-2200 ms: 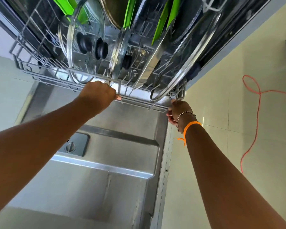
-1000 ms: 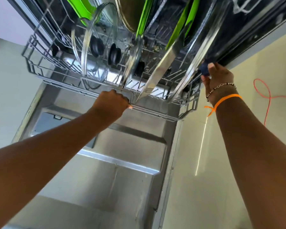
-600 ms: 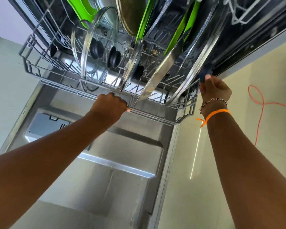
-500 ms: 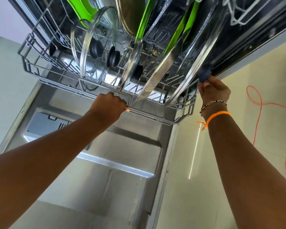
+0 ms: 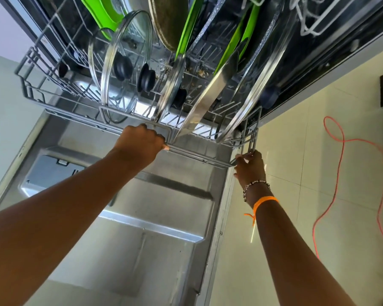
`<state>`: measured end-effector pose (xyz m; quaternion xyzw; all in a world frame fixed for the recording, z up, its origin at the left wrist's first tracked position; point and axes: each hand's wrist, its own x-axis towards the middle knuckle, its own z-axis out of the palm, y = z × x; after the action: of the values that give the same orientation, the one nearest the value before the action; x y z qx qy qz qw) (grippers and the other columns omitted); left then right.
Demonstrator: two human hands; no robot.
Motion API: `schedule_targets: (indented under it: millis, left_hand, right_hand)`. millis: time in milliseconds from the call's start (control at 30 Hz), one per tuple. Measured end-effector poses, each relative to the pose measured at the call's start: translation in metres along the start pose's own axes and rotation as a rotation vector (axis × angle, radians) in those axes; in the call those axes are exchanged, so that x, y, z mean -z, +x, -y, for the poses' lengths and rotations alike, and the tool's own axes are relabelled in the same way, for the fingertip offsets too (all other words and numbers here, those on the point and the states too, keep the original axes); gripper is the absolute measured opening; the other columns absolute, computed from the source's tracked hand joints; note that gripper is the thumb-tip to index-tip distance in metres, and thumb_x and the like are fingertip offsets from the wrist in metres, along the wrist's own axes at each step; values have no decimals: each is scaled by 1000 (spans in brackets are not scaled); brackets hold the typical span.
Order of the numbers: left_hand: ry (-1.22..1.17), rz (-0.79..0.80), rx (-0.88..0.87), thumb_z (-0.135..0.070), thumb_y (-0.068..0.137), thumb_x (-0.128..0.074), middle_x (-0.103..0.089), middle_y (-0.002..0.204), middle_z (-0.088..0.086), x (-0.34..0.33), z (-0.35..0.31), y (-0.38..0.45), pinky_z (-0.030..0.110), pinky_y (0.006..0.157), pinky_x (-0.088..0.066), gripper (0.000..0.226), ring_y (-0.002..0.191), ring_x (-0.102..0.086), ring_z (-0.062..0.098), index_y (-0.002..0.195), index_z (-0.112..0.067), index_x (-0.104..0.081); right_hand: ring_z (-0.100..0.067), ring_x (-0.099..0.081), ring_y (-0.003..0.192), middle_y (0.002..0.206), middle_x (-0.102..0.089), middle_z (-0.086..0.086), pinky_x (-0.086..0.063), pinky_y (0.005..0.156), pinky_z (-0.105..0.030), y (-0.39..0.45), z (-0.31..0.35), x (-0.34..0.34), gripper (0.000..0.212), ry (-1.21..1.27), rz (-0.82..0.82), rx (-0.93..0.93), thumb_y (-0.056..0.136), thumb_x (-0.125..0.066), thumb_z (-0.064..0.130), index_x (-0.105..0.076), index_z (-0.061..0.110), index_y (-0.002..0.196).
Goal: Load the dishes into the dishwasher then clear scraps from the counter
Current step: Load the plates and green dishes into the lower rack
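Both hands grip the loaded rack: left hand curled around its front rail, right hand pinching its corner; an even push inward likely follows.

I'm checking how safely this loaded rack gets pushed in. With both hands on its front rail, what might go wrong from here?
The large lid at the right leans steeply over the rack edge, so it might catch the dishwasher frame or tip as the rack slides. The right hand grips the rack's front corner near the tub side, so fingers could get pinched. The left hand holds mid-rail; uneven pushing might skew the rack and rattle the glass lids.
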<state>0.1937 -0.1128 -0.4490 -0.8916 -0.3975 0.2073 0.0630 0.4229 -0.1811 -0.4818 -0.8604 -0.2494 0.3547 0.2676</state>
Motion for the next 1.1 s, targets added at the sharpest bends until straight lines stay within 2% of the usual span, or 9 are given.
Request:
schedule_targets:
  millis: [100,233,367,567,700,833,900,967,1100]
  left_hand:
    - [19,11,19,-21,98,-41,-62,113,5,5,3,12,32,81,-48,26,105,-59,23,121,-14,-52]
    - [23,59,75,-18,98,-41,-63,113,8,16,9,37,34,83,-47,25,107,-59,26,117,-13,-56]
    - [18,82,99,-15,98,-39,-60,120,10,26,14,56,37,89,-47,27,114,-56,29,121,-11,-54]
    - [-66,100,149,-17,99,-35,-60,116,10,20,13,56,36,86,-46,28,109,-56,28,117,-10,-56]
    - [-38,90,145,-19,99,-37,-60,119,7,12,10,54,34,87,-45,29,110,-55,27,123,-13,-52]
    - [-152,86,177,-25,99,-36,-56,125,12,11,5,51,41,99,-38,35,117,-50,31,128,-7,-44]
    - [-239,58,228,-40,98,-34,-43,139,15,3,0,46,47,112,-21,52,129,-38,33,138,-6,-31]
    - [-301,8,254,-50,95,-34,-27,150,16,-6,-3,40,50,116,-6,68,140,-22,34,146,-9,-16]
    - [-341,-106,239,-47,89,-52,2,157,16,-21,-20,22,52,115,1,97,144,4,40,142,-13,22]
  right_hand:
    - [-32,-39,128,142,-33,-17,-31,109,-36,3,17,9,54,-40,-168,111,92,-50,10,-29,3,141]
    - [-36,-45,120,136,-39,-17,-35,105,-43,10,44,24,54,-105,-239,382,88,-53,4,-34,5,138]
    - [-35,-49,111,121,-49,-24,-34,96,-26,-4,54,19,46,-181,-345,684,82,-49,-8,-47,-3,127]
    - [-23,-18,143,154,-17,-13,-9,111,-14,30,97,10,62,11,-174,433,87,-39,-9,-15,-3,145]
    - [-19,0,145,157,5,-12,4,92,5,44,105,11,73,-136,-60,457,85,-38,-13,-3,0,147]
    - [-22,0,145,155,14,-15,5,85,7,67,120,20,71,-229,-33,394,86,-33,-11,4,-1,146]
    - [-24,-6,145,156,8,-15,-5,92,1,77,129,27,69,-314,-26,385,88,-34,-8,2,-1,146]
    - [-27,-14,143,156,-2,-14,-15,101,-17,80,135,32,66,-370,-45,404,90,-37,-4,-3,1,147]
    - [-28,-8,144,156,-2,-17,-6,107,-20,76,129,32,63,-427,8,428,91,-35,-5,-5,-1,146]
